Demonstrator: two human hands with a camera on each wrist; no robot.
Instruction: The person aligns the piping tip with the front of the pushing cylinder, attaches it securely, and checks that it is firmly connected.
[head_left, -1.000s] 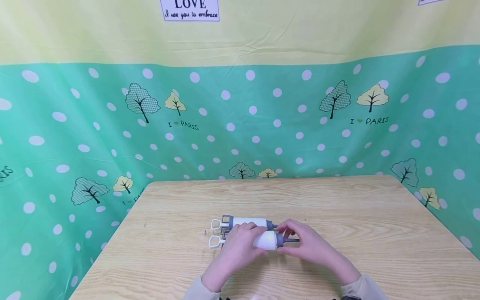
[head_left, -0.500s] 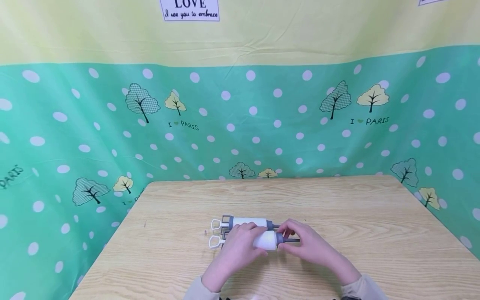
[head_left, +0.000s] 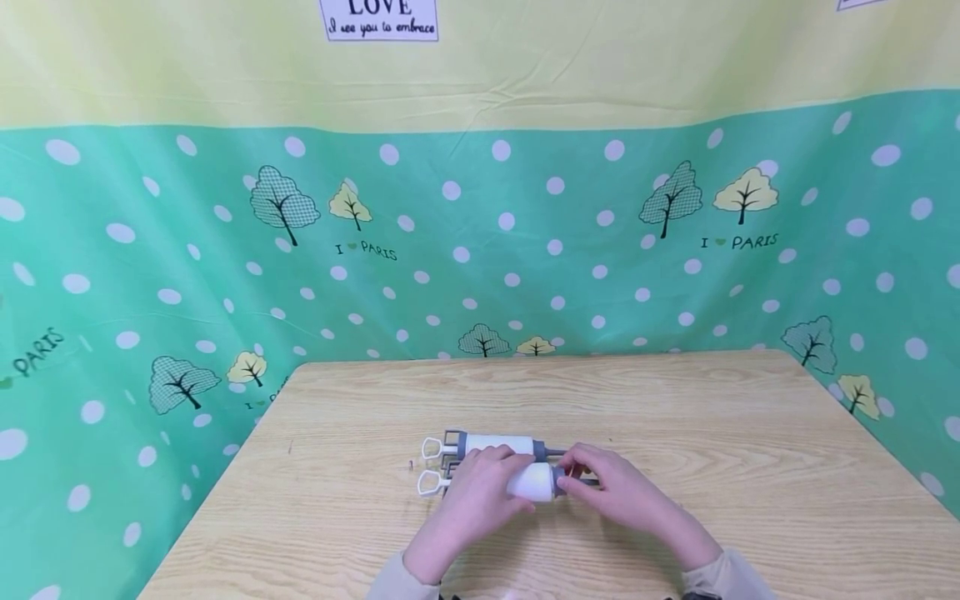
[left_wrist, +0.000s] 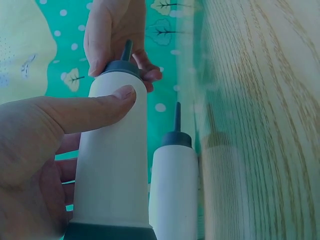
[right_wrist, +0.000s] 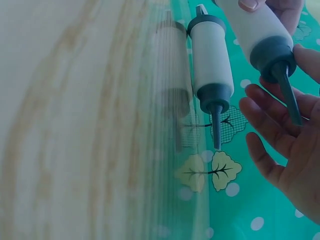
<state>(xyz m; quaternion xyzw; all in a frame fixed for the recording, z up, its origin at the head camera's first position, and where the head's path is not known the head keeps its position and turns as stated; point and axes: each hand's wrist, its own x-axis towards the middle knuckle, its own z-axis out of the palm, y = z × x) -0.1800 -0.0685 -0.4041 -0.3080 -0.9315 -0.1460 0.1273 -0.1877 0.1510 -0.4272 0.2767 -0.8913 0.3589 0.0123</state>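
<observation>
Two syringe-like tools lie side by side, each with a white barrel, a grey nozzle cap and a thin grey nozzle. My left hand [head_left: 478, 493] grips the barrel of the near syringe [head_left: 531, 482], thumb across the top in the left wrist view. At its nozzle end, my right hand [head_left: 618, 490] pinches the grey cap [right_wrist: 274, 57], with the thumb on one side and fingers on the other. The nozzle [right_wrist: 288, 97] points out over the right palm. Beyond both hands lies the far syringe [head_left: 498, 446], untouched. White loop handles [head_left: 431, 482] show at the left ends.
The wooden table [head_left: 360, 400] extends around the tools. Small specks [head_left: 411, 464] lie left of the handles. A green and yellow patterned curtain [head_left: 480, 208] hangs behind and at both sides of the table.
The right hand's fingers and thumb have shifted slightly around the near syringe's cap and nozzle. The left hand has kept its place. The curtain at the left has moved a little.
</observation>
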